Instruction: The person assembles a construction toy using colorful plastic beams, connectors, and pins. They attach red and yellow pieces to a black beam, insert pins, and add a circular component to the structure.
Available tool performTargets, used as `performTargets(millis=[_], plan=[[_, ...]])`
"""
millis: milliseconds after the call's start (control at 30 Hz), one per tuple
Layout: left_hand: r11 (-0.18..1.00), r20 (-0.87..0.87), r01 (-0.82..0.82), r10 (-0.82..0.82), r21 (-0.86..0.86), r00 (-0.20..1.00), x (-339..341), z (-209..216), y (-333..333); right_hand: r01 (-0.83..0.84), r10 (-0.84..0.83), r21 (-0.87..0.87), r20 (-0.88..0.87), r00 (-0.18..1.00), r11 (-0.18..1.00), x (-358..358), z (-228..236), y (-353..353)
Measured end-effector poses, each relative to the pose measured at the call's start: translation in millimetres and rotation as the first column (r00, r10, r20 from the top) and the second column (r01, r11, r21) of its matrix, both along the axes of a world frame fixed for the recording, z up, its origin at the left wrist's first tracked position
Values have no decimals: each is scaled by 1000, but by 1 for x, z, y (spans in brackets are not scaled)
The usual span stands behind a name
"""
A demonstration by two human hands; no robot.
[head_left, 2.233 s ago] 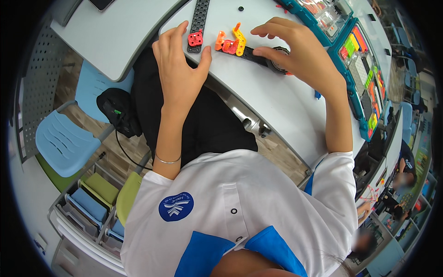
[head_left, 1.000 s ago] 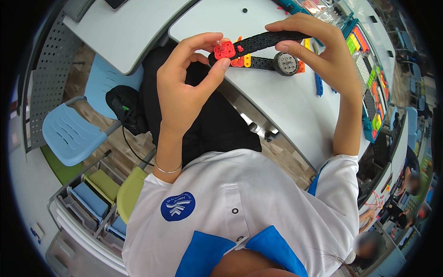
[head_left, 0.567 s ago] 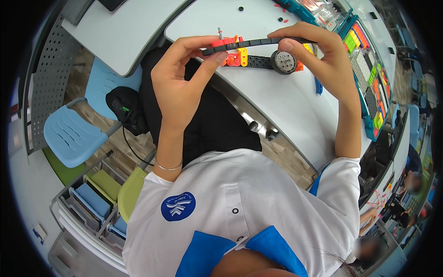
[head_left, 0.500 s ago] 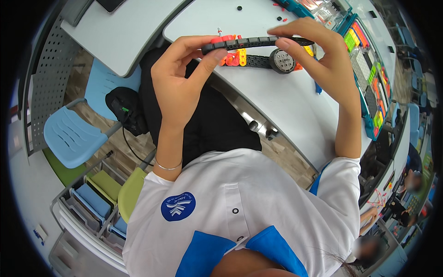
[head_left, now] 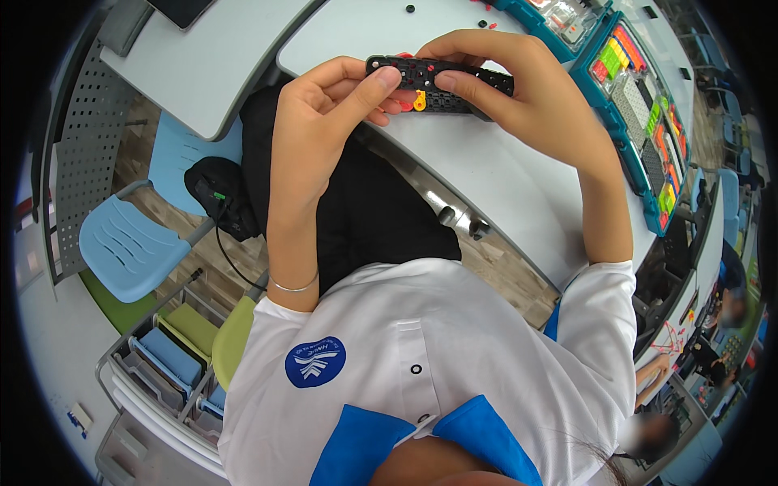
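Observation:
A black perforated building-kit beam (head_left: 417,74) is held level above the table, its flat side with holes facing up and a red connector pin in it. My left hand (head_left: 324,121) grips its left end, thumb on top and fingers beneath. My right hand (head_left: 527,101) pinches it near the middle, thumb pressed on the face. Just below the beam show a yellow perforated connector (head_left: 420,100) and part of another black beam (head_left: 447,103). Whether these are joined to the held beam I cannot tell. My right hand hides much of what lies behind.
A teal kit case (head_left: 620,121) with colourful sorted parts lies open at the right of the white table (head_left: 519,186). Small black and red pieces, one a black ring (head_left: 411,9), lie at the far side. Blue chairs (head_left: 134,243) stand to the left.
The black beam has turned from edge-on to showing its flat face. My right hand has shifted left along it. The grey wheel behind is now hidden.

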State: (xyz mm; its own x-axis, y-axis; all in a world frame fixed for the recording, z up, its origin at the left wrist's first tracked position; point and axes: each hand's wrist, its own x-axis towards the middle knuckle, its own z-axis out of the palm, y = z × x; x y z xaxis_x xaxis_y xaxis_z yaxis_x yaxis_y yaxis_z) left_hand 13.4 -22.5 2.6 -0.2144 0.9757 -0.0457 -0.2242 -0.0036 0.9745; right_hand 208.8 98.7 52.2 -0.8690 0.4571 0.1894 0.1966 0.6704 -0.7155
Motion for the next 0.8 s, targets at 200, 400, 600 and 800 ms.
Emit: performTargets(millis=[200, 400, 600, 800], plan=[[999, -49, -39, 39, 3, 998, 0, -3, 1, 39, -15, -125, 187, 982, 991, -3, 7, 4], [998, -158, -43, 37, -39, 987, 2, -2, -3, -41, 52, -107, 103, 993, 993, 0, -11, 13], [998, -151, -57, 52, -29, 987, 3, -6, -4, -37, 58, -125, 163, 985, 991, -1, -8, 15], [998, -131, -63, 60, -19, 990, 3, -4, -7, -42, 51, -82, 114, 992, 996, 0, -9, 12]])
